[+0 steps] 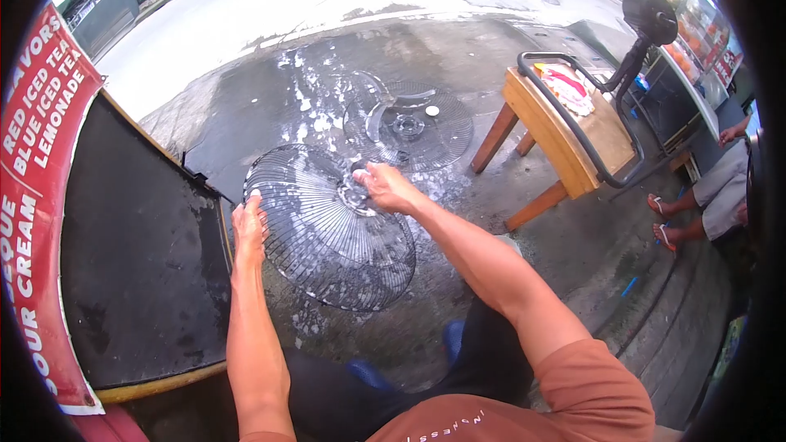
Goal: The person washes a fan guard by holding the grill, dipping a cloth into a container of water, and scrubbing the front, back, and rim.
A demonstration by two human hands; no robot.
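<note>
A round black wire fan grille (327, 233), wet with soap suds, is tilted up in front of me. My left hand (250, 225) grips its left rim, thumb over the wires. My right hand (386, 187) is closed near the hub on the grille's upper right side. Something small and dark shows at its fingertips, too covered to name. Behind, a second fan grille (454, 135) lies flat on the wet ground, with a curved dark piece and a small round white thing (432, 111) on it.
A wooden stool (532, 119) with a black tubular frame (573, 127) and a red-and-white packet (565, 86) stands at right. A black fan stand (634, 57) is behind it. At far right sits a person in sandals (667, 233). A black board (147, 254) and red banner (49, 155) flank my left.
</note>
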